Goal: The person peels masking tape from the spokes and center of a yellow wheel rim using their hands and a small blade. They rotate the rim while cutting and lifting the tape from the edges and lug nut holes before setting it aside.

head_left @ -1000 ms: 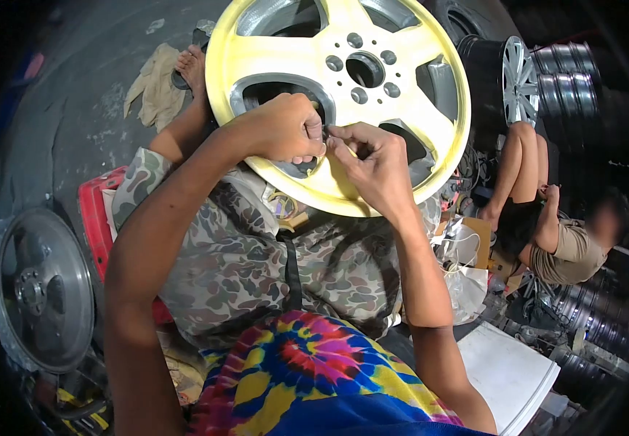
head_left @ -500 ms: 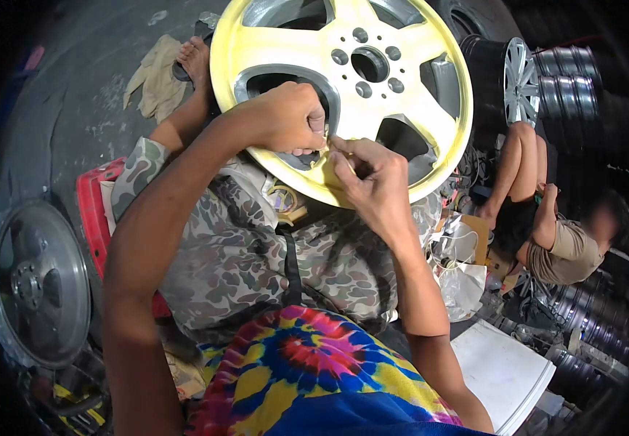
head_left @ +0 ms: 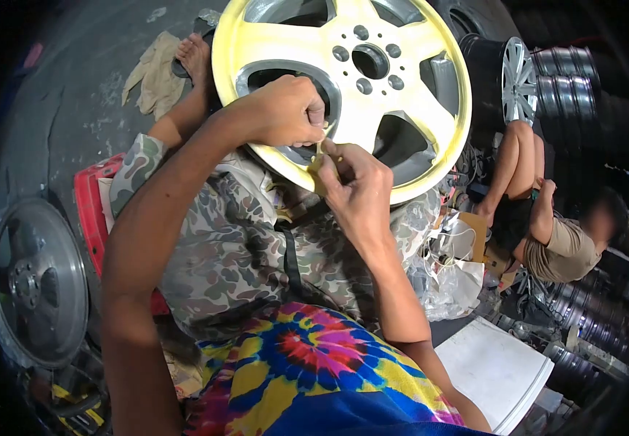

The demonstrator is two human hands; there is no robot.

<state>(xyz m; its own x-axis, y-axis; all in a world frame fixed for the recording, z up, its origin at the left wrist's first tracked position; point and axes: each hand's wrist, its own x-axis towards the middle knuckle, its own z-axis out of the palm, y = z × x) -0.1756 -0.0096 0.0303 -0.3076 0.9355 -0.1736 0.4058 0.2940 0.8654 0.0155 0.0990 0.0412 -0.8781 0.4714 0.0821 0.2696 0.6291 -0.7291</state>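
Because the person in the tie-dye shirt [head_left: 314, 345] sits so close to the yellow wheel [head_left: 354, 116], camouflage trousers [head_left: 209, 272] fill the space just below it. Over its lower-left opening, the left hand [head_left: 285, 110] is curled closed; I can't tell what it pinches. Just right of that hand, at the wheel's lower edge, the right hand [head_left: 358, 180] bends thumb and forefinger near together, whether gripping anything I can't tell. I take this as fine fingertip work by the opening's edge; the next move seems to call for light, steady fingers. Left of the wheel lie a grey wheel [head_left: 27, 285] and, higher up, a cloth [head_left: 156, 81]. Farther off, right of it, another person [head_left: 563, 251] sits below stacked rims [head_left: 572, 98].
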